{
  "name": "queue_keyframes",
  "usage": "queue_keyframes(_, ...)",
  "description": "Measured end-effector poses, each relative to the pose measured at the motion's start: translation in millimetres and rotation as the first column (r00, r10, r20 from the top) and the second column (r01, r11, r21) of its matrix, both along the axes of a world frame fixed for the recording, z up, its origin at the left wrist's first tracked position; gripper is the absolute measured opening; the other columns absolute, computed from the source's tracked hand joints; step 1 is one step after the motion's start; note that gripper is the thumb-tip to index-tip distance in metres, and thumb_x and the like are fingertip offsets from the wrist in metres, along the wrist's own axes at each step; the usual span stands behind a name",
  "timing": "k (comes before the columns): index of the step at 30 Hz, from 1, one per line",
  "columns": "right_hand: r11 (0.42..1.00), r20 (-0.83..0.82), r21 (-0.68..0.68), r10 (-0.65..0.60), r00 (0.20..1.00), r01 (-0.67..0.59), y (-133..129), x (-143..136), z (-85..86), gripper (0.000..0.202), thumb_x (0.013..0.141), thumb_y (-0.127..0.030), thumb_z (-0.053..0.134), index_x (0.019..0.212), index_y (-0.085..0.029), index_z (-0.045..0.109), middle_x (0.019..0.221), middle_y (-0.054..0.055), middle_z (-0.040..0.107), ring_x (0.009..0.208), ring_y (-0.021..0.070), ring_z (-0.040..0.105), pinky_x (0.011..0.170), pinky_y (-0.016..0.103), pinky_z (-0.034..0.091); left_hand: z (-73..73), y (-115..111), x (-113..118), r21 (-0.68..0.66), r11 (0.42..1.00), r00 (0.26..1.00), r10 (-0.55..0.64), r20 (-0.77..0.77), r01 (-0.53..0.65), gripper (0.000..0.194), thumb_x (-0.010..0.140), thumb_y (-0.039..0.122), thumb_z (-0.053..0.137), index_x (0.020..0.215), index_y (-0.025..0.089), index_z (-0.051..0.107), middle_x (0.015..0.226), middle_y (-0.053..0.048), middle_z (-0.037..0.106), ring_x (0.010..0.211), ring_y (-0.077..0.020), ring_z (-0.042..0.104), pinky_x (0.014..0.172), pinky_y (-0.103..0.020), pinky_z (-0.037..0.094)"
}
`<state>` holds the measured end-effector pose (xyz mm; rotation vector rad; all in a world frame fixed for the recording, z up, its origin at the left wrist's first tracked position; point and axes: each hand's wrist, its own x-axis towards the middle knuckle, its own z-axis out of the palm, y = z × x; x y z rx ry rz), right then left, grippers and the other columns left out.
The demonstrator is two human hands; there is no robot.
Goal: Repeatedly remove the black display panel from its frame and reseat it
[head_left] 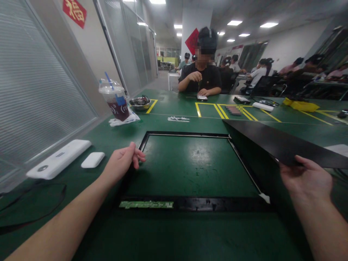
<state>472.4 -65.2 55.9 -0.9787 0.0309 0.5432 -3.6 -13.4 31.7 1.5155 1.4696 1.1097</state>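
A thin black flat panel (272,139) is raised and tilted at the right, with my right hand (307,177) gripping its near edge, thumb on top and fingers underneath. On the green table lies a black rectangular frame (217,204), its middle showing the tabletop. A narrow green circuit board (146,204) sits along the frame's near bar. Over the left bar is my left hand (125,159), fingers loosely bent and thumb apart, holding nothing visible; whether it touches the bar I cannot tell. White pieces (265,198) show at the frame's right corners.
Left are a white power bank-like device (59,159), a small white case (92,160), a drink cup (115,101) on plastic and a metal bowl (140,103). White scraps (178,119) lie beyond the frame. Across the table (168,232) a person (202,72) handles a small device.
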Motion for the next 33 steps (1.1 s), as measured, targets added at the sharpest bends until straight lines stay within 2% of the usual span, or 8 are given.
queue_keyframes(5,0.994,-0.076,-0.094,0.052,0.996,-0.060,5,7,-9.3,0.027,0.072,0.008,0.045,0.076,-0.017,0.056,0.082,-0.001,0.066,0.061,0.0090,0.064,0.051,0.018,0.059,1.4,1,0,0.003,1.000,0.999,-0.031,-0.010,0.031,0.067,0.084,0.080,0.047,0.077,0.020,0.077,0.059,-0.008,0.072,0.078,-0.0303,0.072,0.094,-0.047,0.052)
queue_keyframes(10,0.974,-0.145,-0.202,0.073,0.987,-0.101,8,13,-18.1,0.029,0.067,0.007,0.046,0.079,-0.019,0.053,0.086,0.000,0.067,0.067,0.0122,0.066,0.049,0.021,0.059,2.9,0,0,-0.022,1.000,0.995,-0.018,-0.095,0.016,0.069,0.083,0.082,0.045,0.083,0.021,0.078,0.072,-0.009,0.078,0.087,-0.0323,0.073,0.103,-0.051,0.047)
queue_keyframes(16,0.963,-0.204,-0.220,0.112,0.972,-0.158,8,14,-22.0,0.027,0.068,0.004,0.048,0.082,-0.018,0.053,0.086,0.002,0.065,0.068,0.0127,0.066,0.051,0.022,0.059,2.2,-1,0,-0.039,0.999,0.991,-0.026,-0.130,0.021,0.070,0.082,0.084,0.045,0.085,0.023,0.079,0.076,-0.010,0.080,0.096,-0.0351,0.071,0.107,-0.052,0.043)
queue_keyframes(23,0.957,-0.200,-0.255,0.084,0.976,-0.135,9,13,-25.2,0.029,0.067,0.005,0.048,0.083,-0.019,0.054,0.086,0.001,0.066,0.071,0.0132,0.067,0.053,0.023,0.058,10.8,-6,6,-0.029,1.000,0.988,0.001,-0.151,-0.005,0.062,0.081,0.080,0.049,0.077,0.026,0.080,0.074,-0.009,0.079,0.095,-0.0361,0.071,0.099,-0.050,0.049)
queue_keyframes(33,0.958,-0.152,-0.267,0.064,0.986,-0.103,9,7,-22.5,0.027,0.069,0.007,0.047,0.076,-0.019,0.051,0.073,-0.003,0.061,0.061,0.0109,0.062,0.054,0.022,0.057,13.3,-9,8,-0.009,1.000,0.986,-0.024,-0.166,0.023,0.061,0.081,0.080,0.050,0.075,0.027,0.080,0.074,-0.009,0.079,0.093,-0.0363,0.070,0.103,-0.051,0.047)
